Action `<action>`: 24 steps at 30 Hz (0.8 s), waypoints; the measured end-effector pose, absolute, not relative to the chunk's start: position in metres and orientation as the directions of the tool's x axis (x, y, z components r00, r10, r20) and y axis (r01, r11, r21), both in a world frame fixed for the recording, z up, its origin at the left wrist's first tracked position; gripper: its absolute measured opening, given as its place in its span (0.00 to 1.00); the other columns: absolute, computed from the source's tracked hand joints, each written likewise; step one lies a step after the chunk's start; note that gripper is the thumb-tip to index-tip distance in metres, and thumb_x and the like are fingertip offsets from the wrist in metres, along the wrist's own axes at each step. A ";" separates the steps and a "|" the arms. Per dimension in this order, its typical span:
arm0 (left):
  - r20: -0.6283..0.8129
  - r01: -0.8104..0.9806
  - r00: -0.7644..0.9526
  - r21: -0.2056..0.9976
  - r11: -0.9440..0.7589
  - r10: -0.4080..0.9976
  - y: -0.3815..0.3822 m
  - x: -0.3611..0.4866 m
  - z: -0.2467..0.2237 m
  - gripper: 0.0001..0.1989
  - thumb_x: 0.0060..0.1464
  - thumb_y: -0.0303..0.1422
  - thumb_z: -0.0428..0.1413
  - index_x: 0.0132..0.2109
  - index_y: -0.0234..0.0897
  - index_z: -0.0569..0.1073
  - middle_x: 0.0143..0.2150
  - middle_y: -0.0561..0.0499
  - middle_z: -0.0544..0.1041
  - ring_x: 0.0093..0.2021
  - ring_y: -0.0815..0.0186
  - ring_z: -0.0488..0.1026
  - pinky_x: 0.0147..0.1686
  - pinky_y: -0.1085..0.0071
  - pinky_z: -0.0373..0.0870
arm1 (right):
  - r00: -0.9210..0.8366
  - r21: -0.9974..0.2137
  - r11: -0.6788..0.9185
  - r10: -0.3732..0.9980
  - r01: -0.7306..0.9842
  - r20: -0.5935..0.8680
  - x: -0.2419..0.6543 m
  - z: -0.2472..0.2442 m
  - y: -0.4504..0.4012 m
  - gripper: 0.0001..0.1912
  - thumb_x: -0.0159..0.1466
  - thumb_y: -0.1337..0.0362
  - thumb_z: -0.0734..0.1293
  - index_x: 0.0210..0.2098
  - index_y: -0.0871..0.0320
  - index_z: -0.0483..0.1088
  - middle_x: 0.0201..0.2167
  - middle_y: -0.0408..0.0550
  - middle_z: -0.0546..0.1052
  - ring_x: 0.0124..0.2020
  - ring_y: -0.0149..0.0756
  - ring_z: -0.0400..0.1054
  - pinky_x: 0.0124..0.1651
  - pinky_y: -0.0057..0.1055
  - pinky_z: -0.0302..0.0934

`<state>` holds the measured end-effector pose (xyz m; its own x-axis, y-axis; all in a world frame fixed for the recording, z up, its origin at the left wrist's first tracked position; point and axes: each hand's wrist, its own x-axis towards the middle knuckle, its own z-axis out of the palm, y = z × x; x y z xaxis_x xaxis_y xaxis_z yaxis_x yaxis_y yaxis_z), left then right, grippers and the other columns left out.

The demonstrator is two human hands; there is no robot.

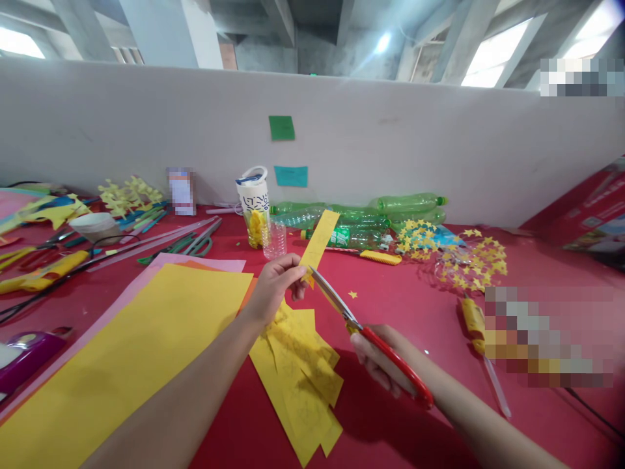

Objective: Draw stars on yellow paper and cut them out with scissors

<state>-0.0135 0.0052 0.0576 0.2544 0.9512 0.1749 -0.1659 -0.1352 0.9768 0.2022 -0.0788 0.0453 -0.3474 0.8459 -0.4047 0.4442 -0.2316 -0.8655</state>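
My left hand [277, 286] pinches a yellow paper strip [322, 238], holding it up above the red table. Closed around the red handles of a pair of scissors [336, 299] is my right hand [378, 355]. The scissor tips meet the strip's lower end, beside my left fingertips. Beneath my hands lie several overlapping yellow paper pieces [303, 378] with faint drawn lines. A small yellow star [352, 295] rests on the table right of the scissor blades. Large yellow sheets [161, 345] are stacked to the left, over orange and pink ones.
Green plastic bottles [410, 204] lie along the white partition [205, 124], near a white patterned cup [254, 202]. A yellow cutter [381, 257] lies before them. Star clusters [481, 260] and a yellow glue gun [473, 319] are at the right. Green scissors [195, 244] lie left.
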 end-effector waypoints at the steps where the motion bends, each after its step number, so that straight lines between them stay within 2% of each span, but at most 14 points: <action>1: 0.174 -0.171 0.256 0.976 -0.133 0.951 0.005 -0.013 0.058 0.08 0.53 0.30 0.53 0.26 0.36 0.65 0.19 0.57 0.70 0.18 0.74 0.65 0.19 0.77 0.60 | -0.343 -0.867 -0.234 0.849 0.439 -0.403 0.202 0.045 -0.079 0.25 0.60 0.41 0.57 0.25 0.57 0.59 0.09 0.34 0.61 0.07 0.22 0.51 0.10 0.18 0.46; 8: 0.161 -0.161 0.337 0.981 -0.112 0.928 0.001 -0.009 0.057 0.10 0.56 0.31 0.52 0.27 0.34 0.70 0.24 0.54 0.71 0.20 0.73 0.66 0.20 0.76 0.62 | -0.318 -0.884 -0.241 0.868 0.402 -0.381 0.201 0.041 -0.078 0.23 0.61 0.43 0.57 0.23 0.56 0.57 0.08 0.35 0.61 0.06 0.22 0.52 0.10 0.18 0.45; 14: 0.196 -0.164 0.269 0.974 -0.155 0.943 0.002 -0.009 0.058 0.09 0.56 0.32 0.52 0.30 0.35 0.71 0.25 0.54 0.71 0.21 0.73 0.67 0.21 0.76 0.61 | -0.320 -0.889 -0.235 0.871 0.392 -0.372 0.202 0.040 -0.077 0.24 0.60 0.42 0.58 0.24 0.57 0.58 0.08 0.34 0.60 0.07 0.23 0.52 0.10 0.18 0.44; 24: 0.210 -0.173 0.269 0.971 -0.167 0.940 0.001 -0.008 0.060 0.09 0.55 0.30 0.51 0.27 0.35 0.70 0.23 0.55 0.70 0.20 0.73 0.66 0.21 0.75 0.61 | -0.377 -0.904 -0.151 0.872 0.401 -0.313 0.203 0.046 -0.080 0.25 0.60 0.41 0.58 0.25 0.59 0.60 0.10 0.35 0.61 0.10 0.22 0.54 0.14 0.18 0.48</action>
<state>-0.0079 0.0005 0.0599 0.2687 0.9401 0.2097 -0.1726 -0.1672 0.9707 0.2034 -0.0804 0.0464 -0.3767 0.8719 -0.3128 0.4007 -0.1511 -0.9037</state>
